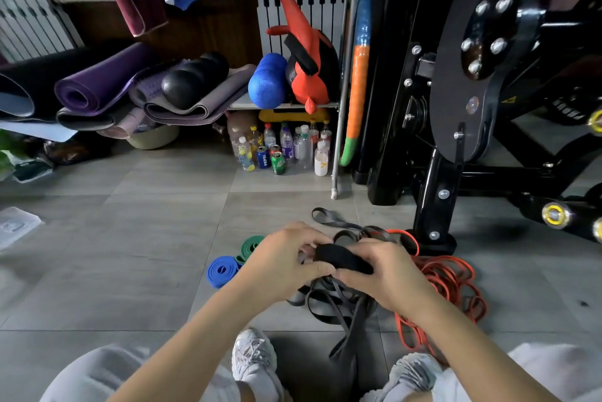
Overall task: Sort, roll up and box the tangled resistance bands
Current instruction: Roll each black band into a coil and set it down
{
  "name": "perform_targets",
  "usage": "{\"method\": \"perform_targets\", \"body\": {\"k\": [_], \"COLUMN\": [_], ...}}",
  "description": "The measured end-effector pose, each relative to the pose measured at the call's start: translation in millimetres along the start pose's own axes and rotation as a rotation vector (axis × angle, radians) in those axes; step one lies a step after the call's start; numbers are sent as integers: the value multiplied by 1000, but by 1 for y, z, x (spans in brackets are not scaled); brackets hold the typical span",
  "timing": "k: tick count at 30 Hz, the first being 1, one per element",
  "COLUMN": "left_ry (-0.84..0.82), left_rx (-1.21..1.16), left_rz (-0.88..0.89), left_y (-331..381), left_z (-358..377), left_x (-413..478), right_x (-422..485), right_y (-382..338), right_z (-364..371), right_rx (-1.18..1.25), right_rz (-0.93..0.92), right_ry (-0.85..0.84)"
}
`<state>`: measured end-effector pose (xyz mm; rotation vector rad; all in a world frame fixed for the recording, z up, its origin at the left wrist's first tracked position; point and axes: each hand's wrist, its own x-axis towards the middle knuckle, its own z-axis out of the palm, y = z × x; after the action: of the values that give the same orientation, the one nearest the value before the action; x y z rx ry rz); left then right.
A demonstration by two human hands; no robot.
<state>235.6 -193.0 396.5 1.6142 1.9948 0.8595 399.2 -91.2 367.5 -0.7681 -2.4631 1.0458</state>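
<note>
Both hands hold a black resistance band roll (340, 256) above the floor. My left hand (283, 261) grips its left side and my right hand (384, 274) its right side. The band's loose tail (350, 333) hangs down between my feet. Under the hands lies a tangle of black bands (325, 300), and a tangle of thin red bands (449, 287) spreads to the right. A rolled blue band (223, 269) and a rolled green band (250, 247) lie on the tiles just left of my left hand.
A black gym machine (456, 108) stands close at the right. Bottles and cans (283, 147) crowd under a shelf ahead. Rolled yoga mats (97, 85) pile at the back left. A clear plastic lid (16, 225) lies on the floor at far left.
</note>
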Motion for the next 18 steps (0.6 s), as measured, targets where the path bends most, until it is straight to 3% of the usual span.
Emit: {"method": "perform_targets", "body": {"k": [5,8,10,18], "left_ry": [-75,-25,37,197], "left_rx": [132,71,-121,-1079], "left_rz": [50,89,74,-126], "left_y": [6,3,1,-6], "left_z": [-11,-8,-3,27], "left_x": [4,2,-2,-9], "right_x": [-1,-5,-9,-7], "right_y": [-1,0,2,-7], "right_z": [1,1,1,13], "right_rx": [51,312,476,630], "right_rz": [-11,33,50,-28], "right_ry": [-6,-20,-25,153]}}
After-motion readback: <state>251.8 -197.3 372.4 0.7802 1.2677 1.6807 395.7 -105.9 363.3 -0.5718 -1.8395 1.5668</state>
